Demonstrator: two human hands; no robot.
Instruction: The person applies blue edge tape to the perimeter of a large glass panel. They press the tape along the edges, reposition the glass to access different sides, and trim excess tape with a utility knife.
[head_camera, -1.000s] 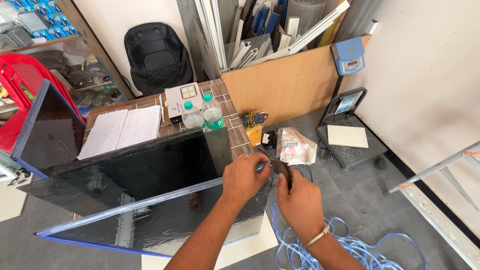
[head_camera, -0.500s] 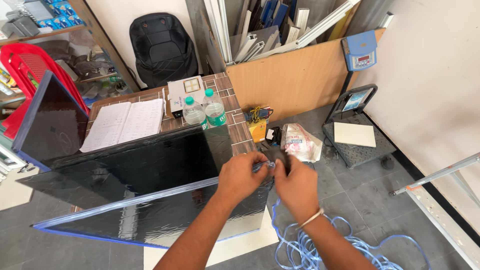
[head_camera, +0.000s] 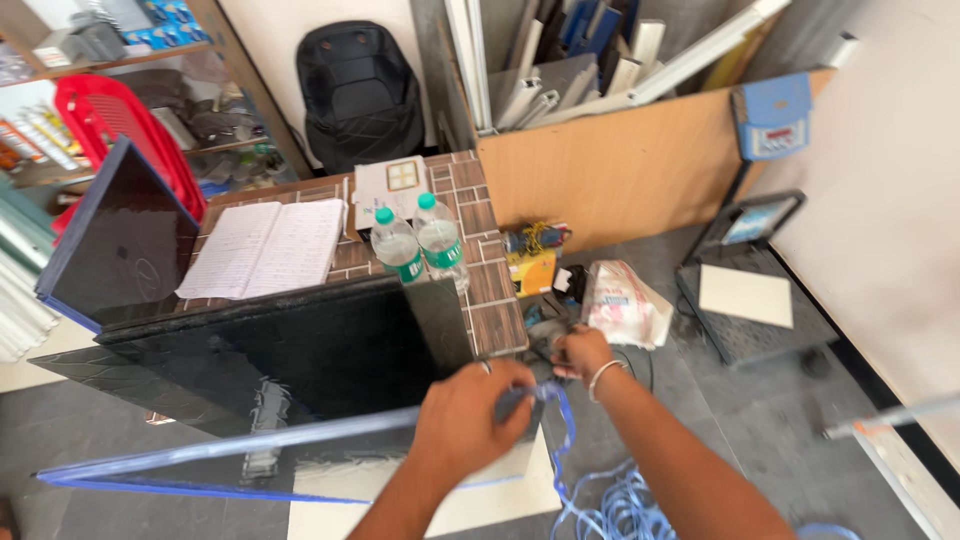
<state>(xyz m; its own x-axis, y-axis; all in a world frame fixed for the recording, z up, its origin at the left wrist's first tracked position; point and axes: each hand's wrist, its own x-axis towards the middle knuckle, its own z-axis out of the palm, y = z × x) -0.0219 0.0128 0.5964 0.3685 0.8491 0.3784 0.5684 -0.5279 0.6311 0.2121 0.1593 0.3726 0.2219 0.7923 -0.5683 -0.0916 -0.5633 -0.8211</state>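
My left hand (head_camera: 470, 415) pinches a thin blue strip (head_camera: 555, 425) at the corner of a large dark glass sheet (head_camera: 300, 360) with blue edging. That strip loops down into a tangled pile of blue strip (head_camera: 610, 505) on the floor. My right hand (head_camera: 580, 350), with a bracelet on its wrist, reaches past the sheet's corner toward a small dark object on the floor; whether it grips anything is unclear. The sheet leans against a brown tiled table (head_camera: 490, 290).
On the table lie an open notebook (head_camera: 265, 248), two water bottles (head_camera: 418, 240) and a small box. Another dark panel (head_camera: 120, 240) and a red chair (head_camera: 110, 120) stand left. A white bag (head_camera: 625, 305), a wooden board (head_camera: 620, 175) and a scale (head_camera: 755, 290) are right.
My right hand has moved away from the left one, farther out toward the floor items. The left hand stays at the sheet's corner, with the blue strip now hanging from it.
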